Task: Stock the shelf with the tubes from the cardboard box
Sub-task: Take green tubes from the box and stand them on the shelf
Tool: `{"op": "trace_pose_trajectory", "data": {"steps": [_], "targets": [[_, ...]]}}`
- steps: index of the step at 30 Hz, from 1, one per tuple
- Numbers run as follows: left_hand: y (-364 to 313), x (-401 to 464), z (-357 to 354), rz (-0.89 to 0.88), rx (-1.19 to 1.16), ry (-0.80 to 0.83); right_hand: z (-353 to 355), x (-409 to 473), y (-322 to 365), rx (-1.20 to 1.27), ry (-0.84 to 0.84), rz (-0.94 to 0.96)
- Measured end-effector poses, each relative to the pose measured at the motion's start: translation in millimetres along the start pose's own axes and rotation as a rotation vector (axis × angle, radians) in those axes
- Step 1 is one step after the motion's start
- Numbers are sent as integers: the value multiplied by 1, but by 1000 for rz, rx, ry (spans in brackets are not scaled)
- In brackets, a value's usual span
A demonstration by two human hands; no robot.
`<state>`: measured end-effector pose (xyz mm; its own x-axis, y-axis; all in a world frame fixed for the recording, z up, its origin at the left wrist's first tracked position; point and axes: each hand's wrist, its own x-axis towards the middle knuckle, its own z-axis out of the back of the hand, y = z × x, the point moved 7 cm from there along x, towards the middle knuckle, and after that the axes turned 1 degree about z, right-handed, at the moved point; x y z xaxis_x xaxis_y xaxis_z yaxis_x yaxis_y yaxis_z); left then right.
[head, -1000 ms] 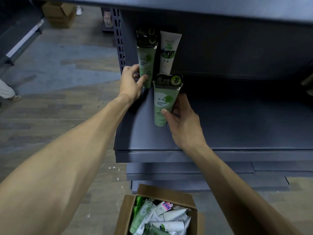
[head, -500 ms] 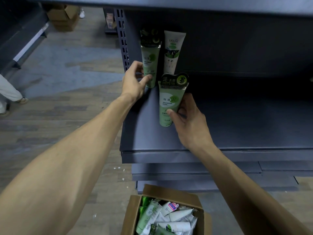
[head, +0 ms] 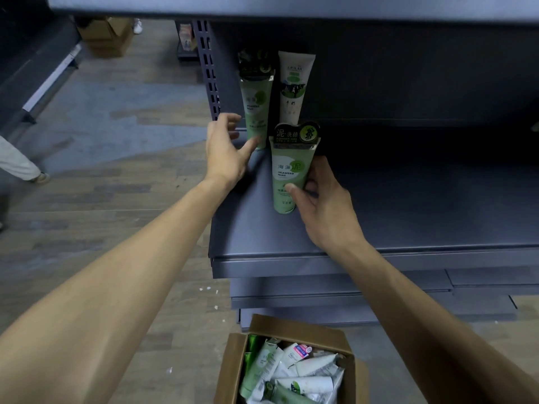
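Three tubes stand upright at the left end of the dark grey shelf (head: 393, 217). At the back are a green tube (head: 256, 112) and a white tube (head: 294, 88). In front stands another green tube (head: 291, 173) with a black top, resting on the shelf. My right hand (head: 323, 208) grips its lower part, thumb in front and fingers behind. My left hand (head: 226, 153) is just left of the back green tube with fingers spread, the thumb tip near its base. On the floor below sits the open cardboard box (head: 294, 325) with several tubes (head: 291, 371) piled inside.
A slotted upright post (head: 208, 68) borders the shelf on the left. Another shelf (head: 291, 4) hangs close overhead, and lower shelves (head: 350, 290) jut out above the box. A person's leg (head: 17, 164) is at the far left. Cardboard boxes (head: 108, 33) sit on the floor far back.
My left hand has let go of the back green tube and spread its fingers. My right hand keeps hold of the front green tube, which stays upright.
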<state>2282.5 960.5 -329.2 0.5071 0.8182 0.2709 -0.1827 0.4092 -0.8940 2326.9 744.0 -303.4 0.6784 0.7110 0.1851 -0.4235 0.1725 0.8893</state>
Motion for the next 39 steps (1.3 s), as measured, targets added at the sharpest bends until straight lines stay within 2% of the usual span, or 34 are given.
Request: {"op": "trace_pose_trajectory", "data": {"steps": [3, 5, 8, 12, 18, 22, 28, 32, 39], "targets": [[-5, -32, 7, -1, -42, 61, 0, -2, 0, 30, -5, 2], [-7, -55, 5, 40, -102, 229, 0, -3, 0, 48, 2, -1], [-24, -81, 3, 12, -83, 468, 1, -2, -1, 58, 25, -17], [-39, -97, 2, 8, -74, 591, 6, -4, -6, 73, 5, -53], [-39, -103, 4, 47, -102, 548, 2, -10, -22, 3, -54, -104], [-34, -100, 7, 72, -93, 525, -7, -2, -21, -44, -61, -71], [-29, -70, 26, 76, 140, 459, -24, 29, -19, -105, -73, -27], [-29, -57, 46, 36, 322, 345, -32, 45, -21, -119, -99, -14], [-29, -49, 53, 12, 419, 299, -43, 69, -21, -250, -86, 24]]}}
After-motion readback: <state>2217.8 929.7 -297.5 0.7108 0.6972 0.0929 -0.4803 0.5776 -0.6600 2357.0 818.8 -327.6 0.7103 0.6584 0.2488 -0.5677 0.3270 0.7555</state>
